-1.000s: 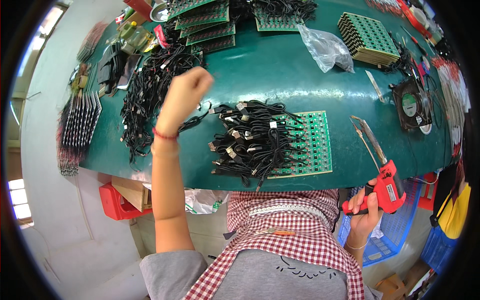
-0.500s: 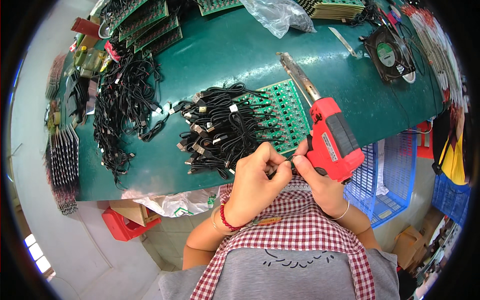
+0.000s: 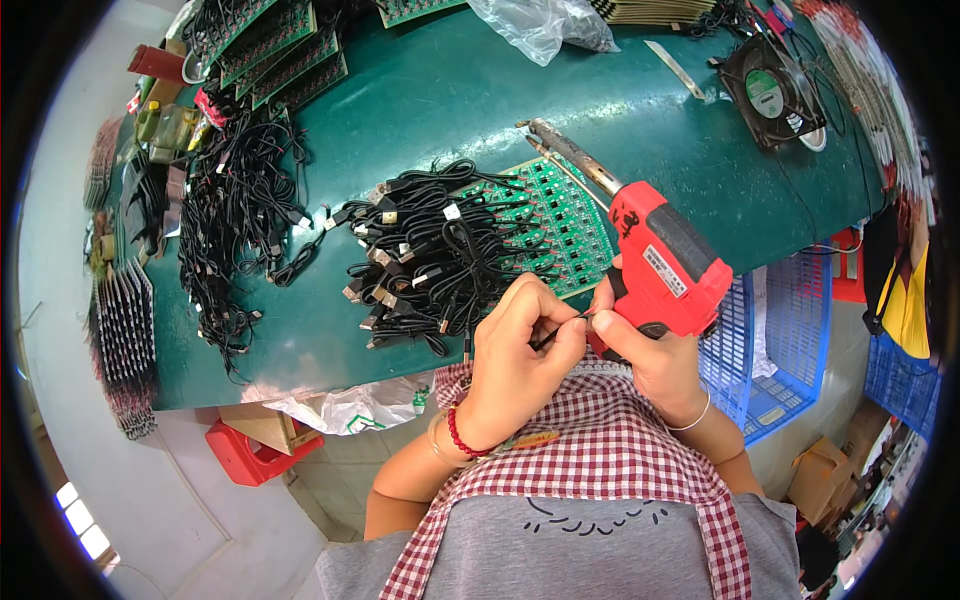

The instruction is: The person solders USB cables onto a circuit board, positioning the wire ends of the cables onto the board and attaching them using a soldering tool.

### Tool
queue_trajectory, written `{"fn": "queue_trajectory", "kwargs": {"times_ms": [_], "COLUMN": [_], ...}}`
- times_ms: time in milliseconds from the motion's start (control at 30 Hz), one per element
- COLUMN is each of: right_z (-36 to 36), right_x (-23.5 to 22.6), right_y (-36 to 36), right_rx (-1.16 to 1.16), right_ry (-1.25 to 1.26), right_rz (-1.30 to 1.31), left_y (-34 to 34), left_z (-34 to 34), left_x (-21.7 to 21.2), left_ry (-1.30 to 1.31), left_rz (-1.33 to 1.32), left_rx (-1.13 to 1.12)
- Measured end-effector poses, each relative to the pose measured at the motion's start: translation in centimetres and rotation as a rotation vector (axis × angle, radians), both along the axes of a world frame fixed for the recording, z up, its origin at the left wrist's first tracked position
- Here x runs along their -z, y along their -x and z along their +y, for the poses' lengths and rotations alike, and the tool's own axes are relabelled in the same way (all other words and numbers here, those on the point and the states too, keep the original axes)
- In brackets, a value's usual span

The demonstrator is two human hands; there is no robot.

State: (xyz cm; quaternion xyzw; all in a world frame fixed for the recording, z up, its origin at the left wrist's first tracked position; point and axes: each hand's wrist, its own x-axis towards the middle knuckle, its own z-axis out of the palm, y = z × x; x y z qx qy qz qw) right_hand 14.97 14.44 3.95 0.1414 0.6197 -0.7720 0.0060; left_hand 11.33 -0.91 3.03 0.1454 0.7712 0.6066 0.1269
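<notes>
My left hand [image 3: 520,350] is closed, pinching the end of a thin black cable [image 3: 545,342] over the table's near edge. Against it, the thumb of my right hand [image 3: 655,372] presses at the fine wire ends, where a little red shows. That same right hand grips a red soldering gun [image 3: 665,262], whose metal barrel slants up and to the left over the table. Just beyond my hands lies a green circuit board panel [image 3: 568,222] with rows of small parts. A heap of black USB cables [image 3: 435,255] covers its left side, with several leads running onto it.
More black cables [image 3: 235,220] lie on the green table [image 3: 400,120] at left. Stacked circuit boards [image 3: 285,60] and a clear plastic bag [image 3: 535,25] are at the back. A black fan [image 3: 770,92] stands at right, above a blue crate [image 3: 780,340].
The soldering gun has turned in my right hand, its tip swinging left and slightly nearer. My hands stay together at the wire ends. The whole view has shifted a little.
</notes>
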Motion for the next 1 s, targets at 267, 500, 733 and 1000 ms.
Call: {"fn": "queue_trajectory", "kwargs": {"times_ms": [267, 500, 733, 1000], "right_z": [0.4, 1.2, 1.8, 1.4], "right_x": [1.1, 0.6, 1.6, 1.9], "right_y": [-0.5, -0.7, -1.3, -0.8], "right_rx": [-0.051, -0.122, 0.011, -0.075], "right_ry": [-0.153, -0.319, -0.139, -0.496], "right_rz": [0.077, 0.040, 0.019, 0.220], "left_y": [0.2, -0.4, -0.2, -0.7], "left_z": [0.3, 0.6, 0.1, 0.8], "left_x": [0.6, 1.2, 1.6, 1.3], "left_ry": [-0.076, -0.028, -0.185, -0.145], "left_rz": [0.016, -0.010, -0.592, -0.502], "left_rx": [-0.009, -0.003, -0.031, 0.010]}}
